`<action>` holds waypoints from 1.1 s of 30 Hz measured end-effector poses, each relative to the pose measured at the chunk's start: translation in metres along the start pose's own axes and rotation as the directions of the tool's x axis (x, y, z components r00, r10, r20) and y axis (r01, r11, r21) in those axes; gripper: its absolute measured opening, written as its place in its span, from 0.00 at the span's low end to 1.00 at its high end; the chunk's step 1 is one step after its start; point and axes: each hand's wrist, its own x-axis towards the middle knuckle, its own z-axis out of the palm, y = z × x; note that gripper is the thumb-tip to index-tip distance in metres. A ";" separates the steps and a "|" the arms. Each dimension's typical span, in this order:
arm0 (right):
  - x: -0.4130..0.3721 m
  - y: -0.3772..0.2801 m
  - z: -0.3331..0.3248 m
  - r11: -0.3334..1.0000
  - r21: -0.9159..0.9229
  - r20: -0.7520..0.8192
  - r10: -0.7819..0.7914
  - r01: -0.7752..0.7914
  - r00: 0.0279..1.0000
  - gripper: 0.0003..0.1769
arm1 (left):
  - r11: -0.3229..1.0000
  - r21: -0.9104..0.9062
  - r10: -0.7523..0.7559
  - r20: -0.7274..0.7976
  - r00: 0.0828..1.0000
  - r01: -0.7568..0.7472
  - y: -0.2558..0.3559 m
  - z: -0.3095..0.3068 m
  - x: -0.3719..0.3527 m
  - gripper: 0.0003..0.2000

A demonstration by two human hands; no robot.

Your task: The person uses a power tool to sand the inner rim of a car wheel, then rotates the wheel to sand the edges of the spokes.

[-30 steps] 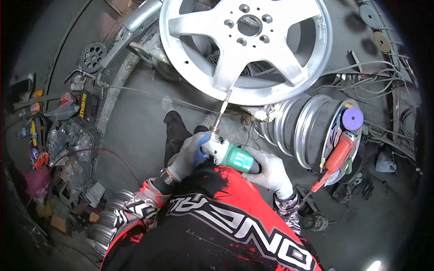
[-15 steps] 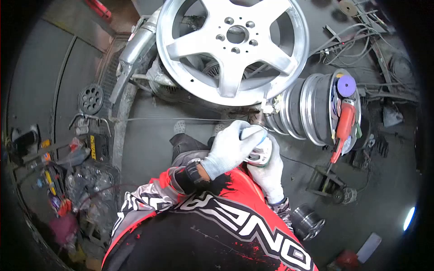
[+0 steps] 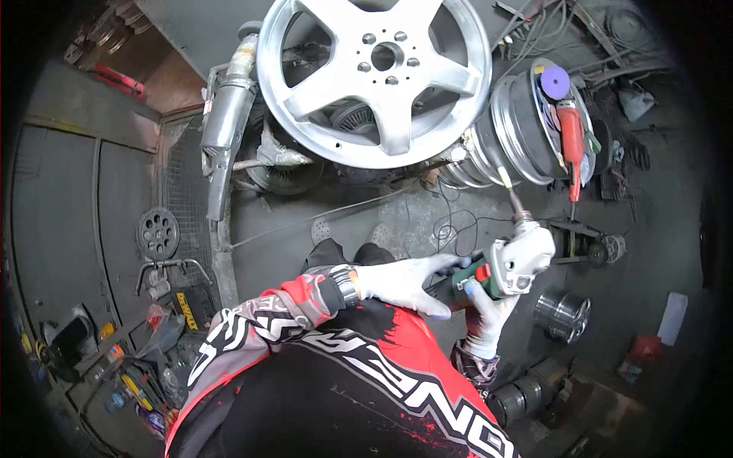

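Observation:
My right hand [image 3: 485, 320], in a pale work glove, is closed around a green grinder [image 3: 489, 276] with a red switch and a white-covered head. A thin shaft with a pale tip sticks out of the head, pointing up and away from me. My left hand [image 3: 405, 284], gloved too, is open beside the grinder's rear end, its fingers spread and fingertips close to the green body. Beyond both hands, a silver five-spoke wheel rim [image 3: 397, 137] is held up, face towards me.
Stacked rims [image 3: 513, 133] lie sideways at the right, carrying a red polisher [image 3: 571, 141] with a purple pad [image 3: 555, 82]. A grey metal cylinder [image 3: 227, 126] stands left of the silver rim. Cables [image 3: 450, 229] trail on the floor; another rim [image 3: 563, 314] rests at right.
The grinder has moved right, away from my body, and its shaft now shows clearly. My left hand has come off its head and opened near its rear. The view has shifted left.

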 end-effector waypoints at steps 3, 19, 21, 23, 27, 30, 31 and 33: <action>-0.010 -0.018 0.011 0.969 0.240 0.028 -0.068 0.060 0.997 0.47 | 0.993 0.039 -0.110 0.048 0.993 0.108 0.008 0.018 0.003 0.51; -0.081 0.025 -0.033 0.908 0.373 -0.300 -0.078 0.192 0.951 0.36 | 0.843 0.538 0.050 -0.139 0.989 0.033 -0.009 0.101 -0.022 0.36; -0.095 0.035 -0.042 0.891 0.418 -0.337 -0.030 0.178 0.941 0.38 | 0.843 0.529 -0.050 -0.099 0.994 0.095 -0.006 0.108 -0.028 0.36; -0.102 0.044 -0.048 0.770 0.618 -0.301 0.046 0.158 0.953 0.38 | 0.824 0.562 -0.036 -0.072 0.997 0.070 -0.009 0.111 -0.030 0.35; -0.107 0.051 -0.068 0.702 0.702 -0.187 0.020 0.119 0.982 0.38 | 0.814 0.580 -0.069 0.082 0.994 0.008 -0.004 0.099 -0.029 0.35; -0.107 0.052 -0.076 0.690 0.698 -0.256 -0.007 0.189 0.967 0.38 | 0.879 0.477 -0.057 0.070 0.996 0.016 -0.007 0.081 -0.030 0.35; -0.106 0.047 -0.072 0.718 0.660 -0.315 -0.004 0.222 0.949 0.38 | 0.881 0.471 -0.058 0.018 0.998 0.043 -0.005 0.071 -0.033 0.36; -0.103 0.045 -0.076 0.714 0.662 -0.315 -0.012 0.229 0.949 0.37 | 0.905 0.406 -0.080 -0.128 0.989 0.125 0.004 0.042 -0.041 0.27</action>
